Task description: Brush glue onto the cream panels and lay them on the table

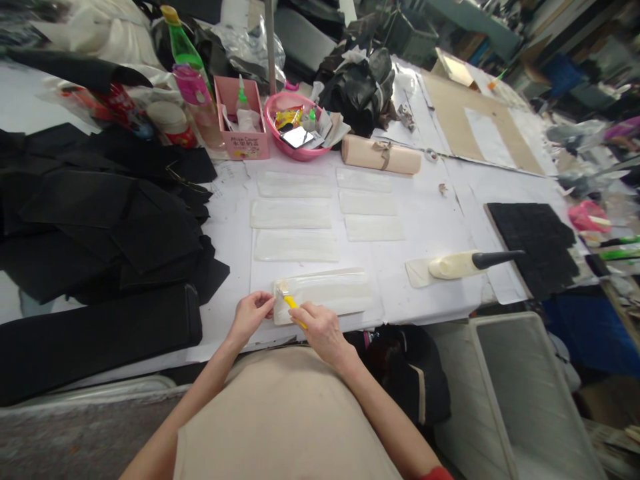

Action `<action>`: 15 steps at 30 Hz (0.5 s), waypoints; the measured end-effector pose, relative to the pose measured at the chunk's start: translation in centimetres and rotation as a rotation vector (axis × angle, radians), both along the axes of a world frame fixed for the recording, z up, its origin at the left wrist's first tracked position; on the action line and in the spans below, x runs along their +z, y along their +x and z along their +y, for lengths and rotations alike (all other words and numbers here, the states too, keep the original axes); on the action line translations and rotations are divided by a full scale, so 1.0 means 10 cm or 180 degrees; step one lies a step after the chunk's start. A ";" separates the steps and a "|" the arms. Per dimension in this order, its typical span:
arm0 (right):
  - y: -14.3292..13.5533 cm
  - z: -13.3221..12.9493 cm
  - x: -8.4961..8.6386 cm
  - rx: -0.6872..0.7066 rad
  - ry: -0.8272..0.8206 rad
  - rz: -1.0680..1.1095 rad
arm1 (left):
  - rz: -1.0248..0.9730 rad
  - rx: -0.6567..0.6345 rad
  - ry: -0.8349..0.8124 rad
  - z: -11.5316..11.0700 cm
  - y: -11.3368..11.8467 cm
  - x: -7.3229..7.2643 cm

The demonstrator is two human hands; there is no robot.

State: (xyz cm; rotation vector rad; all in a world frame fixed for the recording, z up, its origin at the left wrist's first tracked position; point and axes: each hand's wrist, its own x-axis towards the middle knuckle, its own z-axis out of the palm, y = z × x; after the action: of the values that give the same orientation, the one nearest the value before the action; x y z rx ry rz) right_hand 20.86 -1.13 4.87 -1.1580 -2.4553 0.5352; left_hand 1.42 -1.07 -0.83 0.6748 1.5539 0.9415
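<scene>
My right hand (320, 328) is closed around the yellow handle of a small brush (291, 302). The bristles touch the left end of a pale translucent strip (325, 293) that lies on the white-covered table (230, 233). At the strip's left edge is my left hand (253, 315), its thumb and forefinger pressed together; whatever may be between them is too small to make out. Beyond the hands, several similar strips (295, 245) lie in two columns. To the right, a cream bottle with a black nozzle (454, 265) rests on a small pale piece (417, 273).
Black material pieces (100, 213) are heaped at the left. Behind the strips stand a pink box (249, 145), a pink basket (305, 155), a green bottle (186, 50) and a beige roll (367, 155). A black stack (533, 243) lies right, above a large bin (530, 373).
</scene>
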 end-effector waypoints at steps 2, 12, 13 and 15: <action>0.03 -0.07 0.00 0.0035 -0.0126 -0.0035 | -0.0002 0.0004 -0.0013 0.00 -0.01 -0.02; 0.30 -0.27 0.09 -0.0532 -0.1659 0.1105 | -0.0089 -0.0004 -0.0039 -0.04 -0.03 -0.04; 0.32 -0.27 0.09 -0.0698 -0.1820 0.1267 | -0.0081 0.0003 -0.0039 -0.04 -0.03 -0.04; 0.34 -0.28 0.08 -0.1058 -0.2046 0.1620 | -0.0060 -0.0011 -0.0042 -0.04 -0.03 -0.03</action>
State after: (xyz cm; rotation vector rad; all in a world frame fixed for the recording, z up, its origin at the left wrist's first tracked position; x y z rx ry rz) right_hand 24.24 -3.97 5.68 -1.3983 -1.6490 1.3747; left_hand 1.15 -1.46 -1.11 0.6575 1.5406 0.9319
